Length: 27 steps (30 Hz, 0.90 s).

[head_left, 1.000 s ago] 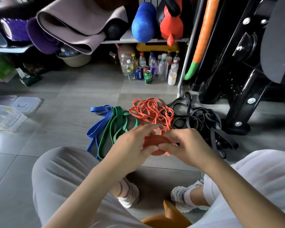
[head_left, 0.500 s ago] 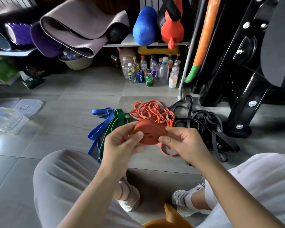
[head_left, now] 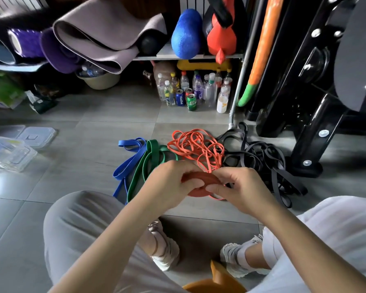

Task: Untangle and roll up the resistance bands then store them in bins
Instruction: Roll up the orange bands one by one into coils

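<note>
- Both grips are curled round the coiled orange band (head_left: 201,180): I see the left hand (head_left: 171,183) and right hand (head_left: 244,188) pinching it from either side, above the floor (head_left: 82,149).
- Its loose end runs into the orange tangle (head_left: 195,145) just behind.
- Blue band (head_left: 128,163), green band (head_left: 145,166) and black bands (head_left: 262,157) lie beside that tangle.
- Clear bins (head_left: 10,154) sit well apart, far left.

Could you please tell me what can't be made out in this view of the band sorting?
All in the head view:
1. The orange roll is mostly covered by the left hand and right hand, so its size is hidden.
2. The clear bins are cut off by the left edge and washed by glare; their contents are unclear.
3. The black bands overlap in a tangle and cannot be counted.
4. The orange object is cut off by the bottom edge and cannot be identified.
</note>
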{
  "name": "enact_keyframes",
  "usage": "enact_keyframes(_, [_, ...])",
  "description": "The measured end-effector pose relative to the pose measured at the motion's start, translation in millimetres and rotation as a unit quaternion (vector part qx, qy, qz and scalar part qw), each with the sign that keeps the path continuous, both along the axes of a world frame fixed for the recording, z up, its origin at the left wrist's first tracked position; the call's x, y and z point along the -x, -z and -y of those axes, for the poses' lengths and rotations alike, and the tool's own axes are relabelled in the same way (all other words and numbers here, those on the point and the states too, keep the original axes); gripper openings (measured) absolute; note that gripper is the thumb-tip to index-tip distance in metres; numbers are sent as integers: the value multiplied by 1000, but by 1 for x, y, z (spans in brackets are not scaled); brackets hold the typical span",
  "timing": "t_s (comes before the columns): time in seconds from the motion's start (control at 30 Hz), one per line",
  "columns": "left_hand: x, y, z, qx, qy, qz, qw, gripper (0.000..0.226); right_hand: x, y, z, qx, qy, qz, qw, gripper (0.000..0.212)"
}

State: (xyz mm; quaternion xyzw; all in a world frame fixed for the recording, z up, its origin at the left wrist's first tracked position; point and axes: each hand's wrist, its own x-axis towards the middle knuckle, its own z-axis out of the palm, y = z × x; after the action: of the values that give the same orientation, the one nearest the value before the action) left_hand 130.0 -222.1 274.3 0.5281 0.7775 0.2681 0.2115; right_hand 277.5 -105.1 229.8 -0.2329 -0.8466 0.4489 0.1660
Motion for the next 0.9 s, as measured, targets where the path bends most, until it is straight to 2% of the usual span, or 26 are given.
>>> enact_keyframes(0.07, [4, -4, -3, 8, 15, 1, 1000, 14, 0, -1, 0, 15, 4, 1, 1000, 11])
enact_keyframes(0.2, [5, 1, 0, -24, -18, 105, 994, 12, -2, 2, -1, 55, 13, -16, 998, 11])
enact_keyframes(0.27, [2, 4, 1, -26, -34, 119, 992, 14, -1, 2, -1, 63, 13, -16, 998, 10])
enact_keyframes(0.33, [2, 7, 1, -4, -3, 28, 1000, 20, 0, 1, -2, 46, -8, 7, 999, 9])
enact_keyframes(0.4, [0, 7, 1, -2, 52, -92, 994, 41, 2, -2, -3, 12, -32, 35, 999, 12])
enact_keyframes(0.47, [-2, 6, 1, -37, 87, -118, 989, 52, 3, -6, -7, -9, -34, 42, 999, 14])
enact_keyframes(0.53, [0, 5, 2, -81, 87, -76, 990, 49, 2, -11, -9, 25, -33, 9, 999, 12])
enact_keyframes(0.63, [4, 5, 3, -132, 38, 21, 990, 42, 3, -11, -14, 100, -24, -35, 994, 21])
enact_keyframes(0.7, [6, 7, 5, -165, 4, 63, 984, 50, 3, -12, -17, 116, -17, -49, 992, 29])
enact_keyframes(0.77, [8, 8, 8, -188, -21, 61, 980, 59, 3, -12, -21, 119, -5, -57, 991, 27])
enact_keyframes(0.83, [10, 9, 9, -206, -39, 43, 977, 56, 4, -12, -23, 122, 13, -67, 990, 17])
enact_keyframes(0.9, [10, 12, 9, -234, -60, 44, 969, 51, 7, -15, -21, 144, 19, -92, 985, 19])
